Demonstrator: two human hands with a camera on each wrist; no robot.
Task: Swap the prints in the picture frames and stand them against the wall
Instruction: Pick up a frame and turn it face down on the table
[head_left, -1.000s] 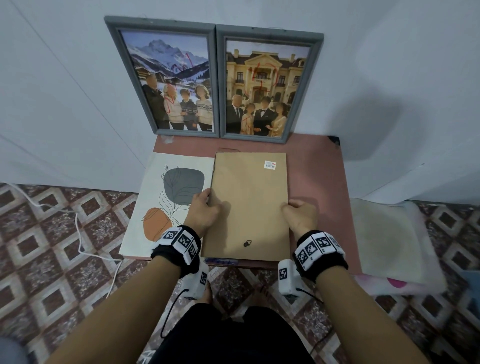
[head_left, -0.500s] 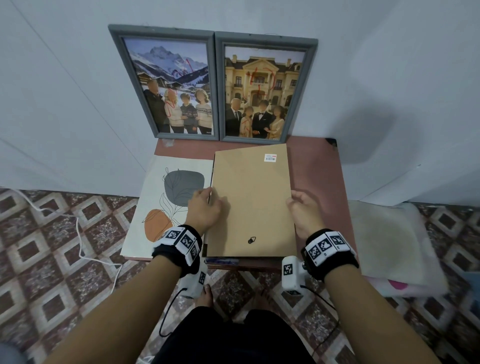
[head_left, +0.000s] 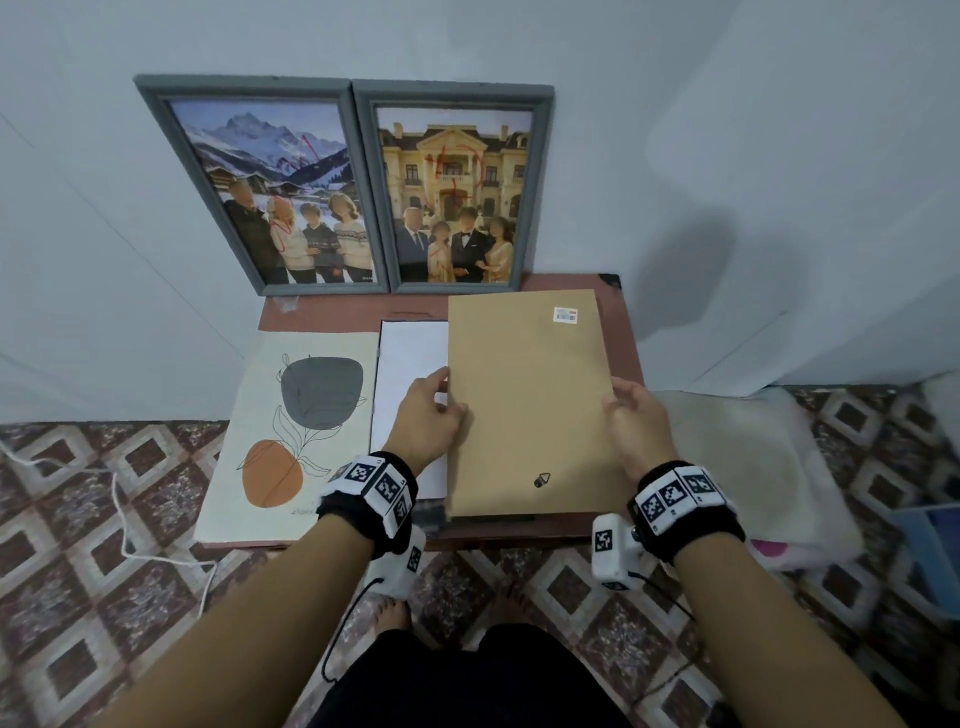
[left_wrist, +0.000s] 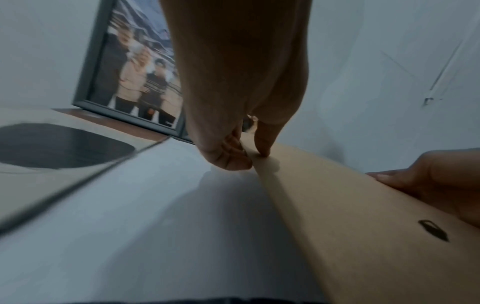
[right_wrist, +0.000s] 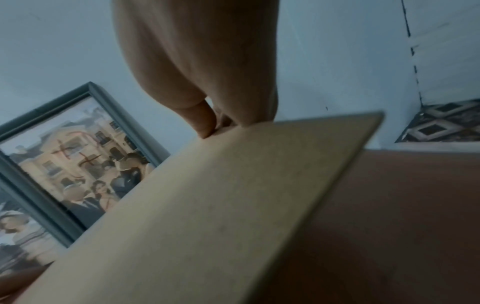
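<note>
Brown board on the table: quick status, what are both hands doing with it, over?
Left hand and right hand pinch the brown backing board by its side edges. White sheet shows beside it. Abstract print lies left. Nothing blocking.

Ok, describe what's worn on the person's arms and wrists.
Both forearms are bare, no sleeves. The left hand and right hand each have a black wrist band carrying white blocks printed with black square markers. A white camera box with one marker hangs under each wrist, trailing a thin black cable.

The brown backing board (head_left: 524, 400) is covering most of the white sheet (head_left: 410, 364); motion is blurring both wrist views.
</note>
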